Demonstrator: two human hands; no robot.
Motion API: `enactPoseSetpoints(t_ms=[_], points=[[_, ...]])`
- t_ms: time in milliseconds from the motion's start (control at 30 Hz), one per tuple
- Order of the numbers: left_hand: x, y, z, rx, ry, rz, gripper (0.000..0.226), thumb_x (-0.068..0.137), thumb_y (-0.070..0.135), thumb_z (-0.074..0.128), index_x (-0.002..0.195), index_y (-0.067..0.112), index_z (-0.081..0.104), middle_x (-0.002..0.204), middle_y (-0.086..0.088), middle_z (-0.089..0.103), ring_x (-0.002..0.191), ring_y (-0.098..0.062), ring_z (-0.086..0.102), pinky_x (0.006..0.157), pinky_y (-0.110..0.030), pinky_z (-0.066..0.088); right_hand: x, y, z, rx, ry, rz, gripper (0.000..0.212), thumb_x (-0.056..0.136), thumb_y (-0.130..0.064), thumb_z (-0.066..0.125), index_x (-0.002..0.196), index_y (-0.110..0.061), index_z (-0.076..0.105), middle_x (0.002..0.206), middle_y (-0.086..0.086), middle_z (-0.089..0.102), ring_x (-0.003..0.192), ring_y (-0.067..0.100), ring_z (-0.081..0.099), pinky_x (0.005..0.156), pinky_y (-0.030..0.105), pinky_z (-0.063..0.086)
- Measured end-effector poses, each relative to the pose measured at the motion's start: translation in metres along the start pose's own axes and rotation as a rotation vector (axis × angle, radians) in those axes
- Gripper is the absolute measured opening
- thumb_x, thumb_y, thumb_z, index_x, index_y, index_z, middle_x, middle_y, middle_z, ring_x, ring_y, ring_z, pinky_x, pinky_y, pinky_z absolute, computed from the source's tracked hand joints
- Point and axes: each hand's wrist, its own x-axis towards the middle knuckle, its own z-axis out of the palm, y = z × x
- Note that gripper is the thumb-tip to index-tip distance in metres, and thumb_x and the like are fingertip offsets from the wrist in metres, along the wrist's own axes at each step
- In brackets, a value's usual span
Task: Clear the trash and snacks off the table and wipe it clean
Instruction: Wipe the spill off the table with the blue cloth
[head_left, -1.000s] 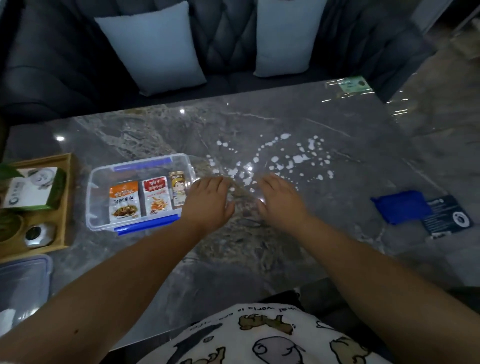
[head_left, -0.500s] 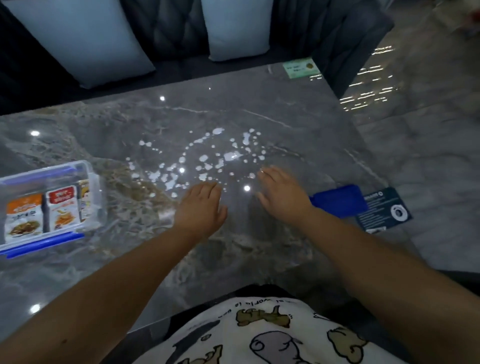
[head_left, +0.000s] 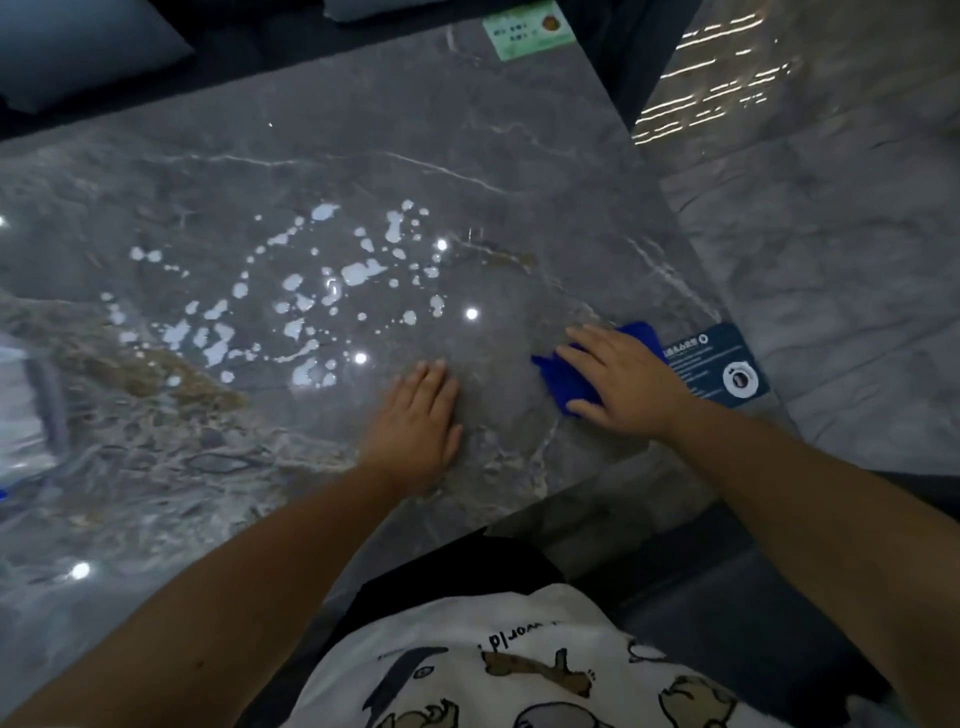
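Note:
A splash of white liquid drops lies across the middle of the grey marble table. A blue cloth lies near the table's right edge. My right hand rests flat on top of it, fingers spread and pointing left, covering most of the cloth. My left hand lies palm down on the bare table just left of the cloth, fingers together, holding nothing. Only a blurred edge of the clear plastic snack box shows at the far left.
A dark blue card lies at the table's right edge beside the cloth. A green card sits at the far edge. Dark sofa and a pillow stand behind the table. The table's right edge drops to a tiled floor.
My view has swung right, so the snack box has slid almost out of sight. My right hand has moved right onto the blue cloth. My left hand has followed toward the right.

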Motion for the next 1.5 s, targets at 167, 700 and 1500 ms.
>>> enactPoseSetpoints(t_ms=[167,700,1500], points=[[-0.004,-0.006,0.022,0.022,0.033,0.025,0.063,0.092,0.044,0.038,0.142,0.006,0.043,0.152,-0.017,0.034,0.143,-0.033,0.027,0.117,-0.05,0.016,0.001,0.018,0.027,-0.172,-0.11,-0.087,0.076,0.088,-0.071,0.014,0.15,-0.03,-0.002,0.161,0.009,0.002,0.146,0.03,0.002,0.117,0.049,0.005],[-0.004,-0.009,0.029,0.014,0.103,0.036,0.061,0.093,0.042,0.041,0.143,0.009,0.041,0.153,-0.014,0.033,0.144,-0.031,0.025,0.118,-0.047,0.012,0.002,0.039,0.036,-0.192,-0.05,-0.138,0.08,0.088,-0.072,0.021,0.151,-0.024,0.011,0.159,0.008,0.012,0.145,0.031,0.013,0.117,0.049,0.011],[-0.176,-0.136,0.01,-0.303,0.29,-0.775,0.052,0.088,0.029,0.043,0.132,0.003,0.053,0.141,-0.019,0.048,0.129,-0.038,0.043,0.11,-0.048,0.031,0.123,-0.179,-0.053,1.555,-0.278,0.276,0.032,0.094,-0.048,0.048,0.104,-0.02,0.059,0.066,0.006,0.065,0.052,0.016,0.058,0.046,0.025,0.046]])
